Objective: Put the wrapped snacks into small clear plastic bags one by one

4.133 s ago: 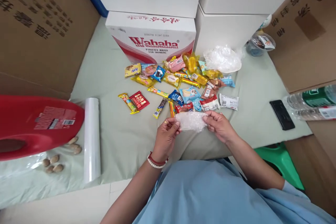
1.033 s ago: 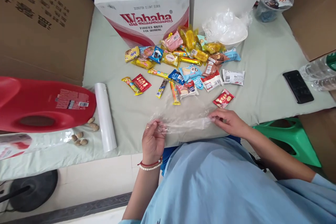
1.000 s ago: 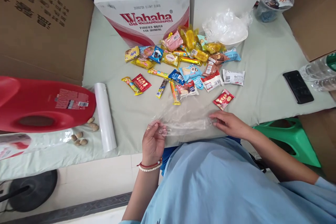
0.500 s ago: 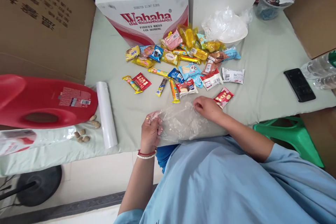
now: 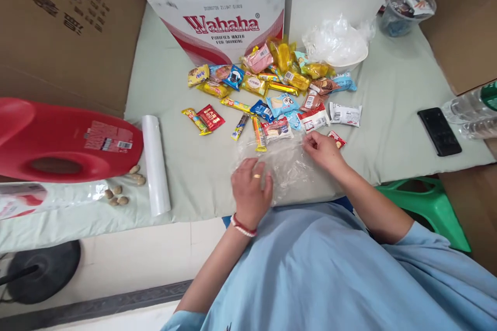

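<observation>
Clear plastic sheet [image 5: 285, 168] now spread flat on the worktop [image 5: 186, 165] below the snack packets [image 5: 272, 95], no longer stretched taut, pressed under the open left hand [image 5: 251, 189], far edge pinched by right hand [image 5: 321, 149] fingers.

Both hands, left hand [image 5: 251, 186] and right hand [image 5: 320, 148], press a clear plastic sheet [image 5: 285, 165] flat beside scattered snack packets [image 5: 272, 93].

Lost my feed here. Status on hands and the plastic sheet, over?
Left hand flat on clear plastic sheet. Right hand at its far edge. Red snack packet beside right hand, snack pile beyond.
</observation>
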The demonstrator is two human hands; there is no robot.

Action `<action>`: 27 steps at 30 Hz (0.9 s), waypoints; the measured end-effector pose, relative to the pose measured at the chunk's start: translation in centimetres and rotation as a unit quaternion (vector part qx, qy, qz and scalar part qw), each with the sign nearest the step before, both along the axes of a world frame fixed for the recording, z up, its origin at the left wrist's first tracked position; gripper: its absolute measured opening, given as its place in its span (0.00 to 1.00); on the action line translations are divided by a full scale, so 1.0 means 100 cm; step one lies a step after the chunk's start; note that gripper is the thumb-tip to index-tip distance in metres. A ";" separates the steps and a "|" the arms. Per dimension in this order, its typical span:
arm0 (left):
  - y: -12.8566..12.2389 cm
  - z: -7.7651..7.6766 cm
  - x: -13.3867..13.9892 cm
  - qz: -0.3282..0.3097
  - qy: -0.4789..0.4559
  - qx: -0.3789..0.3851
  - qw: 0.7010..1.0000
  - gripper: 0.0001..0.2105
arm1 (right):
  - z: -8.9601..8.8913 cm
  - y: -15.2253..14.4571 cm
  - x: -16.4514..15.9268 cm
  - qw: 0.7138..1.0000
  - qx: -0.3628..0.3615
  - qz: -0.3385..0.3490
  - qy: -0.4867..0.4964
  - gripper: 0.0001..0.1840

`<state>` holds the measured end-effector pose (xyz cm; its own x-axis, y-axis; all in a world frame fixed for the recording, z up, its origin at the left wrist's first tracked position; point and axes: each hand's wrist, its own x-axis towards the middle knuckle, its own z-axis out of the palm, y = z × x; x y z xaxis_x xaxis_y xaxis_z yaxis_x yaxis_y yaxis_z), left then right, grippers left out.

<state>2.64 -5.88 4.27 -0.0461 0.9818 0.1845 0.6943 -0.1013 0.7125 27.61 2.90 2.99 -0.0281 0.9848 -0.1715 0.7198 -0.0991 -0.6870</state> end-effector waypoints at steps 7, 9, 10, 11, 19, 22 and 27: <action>-0.055 -0.044 -0.017 -0.194 0.239 0.026 0.951 0.23 | 0.008 -0.029 0.017 0.962 0.230 0.046 -0.138 0.17; -0.062 -0.037 -0.026 -0.200 0.229 0.083 0.949 0.21 | 0.007 -0.046 0.008 0.943 0.266 0.172 -0.099 0.14; -0.061 -0.033 -0.028 -0.187 0.212 0.106 0.953 0.20 | 0.005 -0.055 0.003 0.931 0.263 0.240 -0.083 0.13; -0.057 -0.029 -0.029 -0.167 0.195 0.121 0.959 0.19 | 0.001 -0.062 -0.003 0.920 0.247 0.297 -0.073 0.13; 0.008 -0.044 -0.037 -0.088 0.294 -0.038 0.951 0.25 | -0.012 -0.086 0.018 0.928 0.107 0.357 0.006 0.18; 0.002 -0.050 -0.045 -0.124 0.309 -0.037 0.942 0.28 | 0.005 -0.068 0.045 0.927 0.037 0.371 0.048 0.13; -0.007 -0.049 -0.048 -0.150 0.314 -0.037 0.937 0.30 | 0.043 0.018 0.043 0.960 0.053 0.269 -0.046 0.14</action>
<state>-2.12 -6.54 -0.67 0.3283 0.9445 0.0139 0.9274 -0.3251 0.1849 31.90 4.73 7.34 -0.5278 0.8438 -0.0969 0.7053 0.3719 -0.6035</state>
